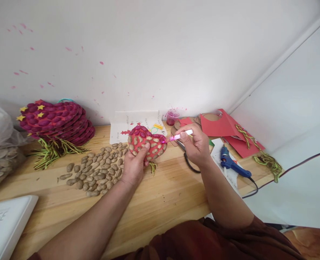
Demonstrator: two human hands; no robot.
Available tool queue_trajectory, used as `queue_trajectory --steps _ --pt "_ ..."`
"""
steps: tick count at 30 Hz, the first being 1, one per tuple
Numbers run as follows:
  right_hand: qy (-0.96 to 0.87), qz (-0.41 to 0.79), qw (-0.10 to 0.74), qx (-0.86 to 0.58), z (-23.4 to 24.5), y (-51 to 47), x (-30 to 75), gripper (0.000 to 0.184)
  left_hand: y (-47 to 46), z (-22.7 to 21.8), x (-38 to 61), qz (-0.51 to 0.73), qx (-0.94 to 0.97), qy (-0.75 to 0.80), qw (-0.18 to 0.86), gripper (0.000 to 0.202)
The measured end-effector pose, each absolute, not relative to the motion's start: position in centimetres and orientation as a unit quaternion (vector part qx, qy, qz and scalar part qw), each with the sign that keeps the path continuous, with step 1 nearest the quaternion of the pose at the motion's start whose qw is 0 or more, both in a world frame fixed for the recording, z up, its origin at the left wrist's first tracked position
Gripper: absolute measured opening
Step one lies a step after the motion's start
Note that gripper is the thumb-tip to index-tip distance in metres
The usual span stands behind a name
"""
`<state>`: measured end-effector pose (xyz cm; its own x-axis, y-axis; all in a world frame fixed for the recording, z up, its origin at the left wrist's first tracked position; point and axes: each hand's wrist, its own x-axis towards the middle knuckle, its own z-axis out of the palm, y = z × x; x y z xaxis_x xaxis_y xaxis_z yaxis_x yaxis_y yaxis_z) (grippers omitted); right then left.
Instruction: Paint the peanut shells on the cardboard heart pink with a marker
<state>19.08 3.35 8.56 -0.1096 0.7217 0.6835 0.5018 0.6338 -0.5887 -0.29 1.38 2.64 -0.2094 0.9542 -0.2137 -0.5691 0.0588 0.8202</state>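
At peanut-studded heart [142,140], white-handled brush [177,137]

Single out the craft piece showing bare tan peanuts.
The red heart-shaped peanut piece in the left hand: its lower peanuts are unpainted; those showing on the stacked purple peanut pieces are painted.

The flat, red, heart-shaped panel [152,141] studded with whole tan peanuts [135,140] is tilted, glossy magenta from its ten to two o'clock, bare-shelled below, yellow-green yarn fringe [152,167] at six. The slim white-handled, magenta-smeared paintbrush [177,137] points toward nine, tip touching the panel's three o'clock edge.
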Motion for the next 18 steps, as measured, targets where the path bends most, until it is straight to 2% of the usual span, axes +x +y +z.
queue_trajectory --steps 18 --pt "-0.747 0.067 0.524 -0.404 8.83 3.29 18.92 0.018 1.41 2.68 -0.22 0.646 0.215 0.431 0.592 0.050"
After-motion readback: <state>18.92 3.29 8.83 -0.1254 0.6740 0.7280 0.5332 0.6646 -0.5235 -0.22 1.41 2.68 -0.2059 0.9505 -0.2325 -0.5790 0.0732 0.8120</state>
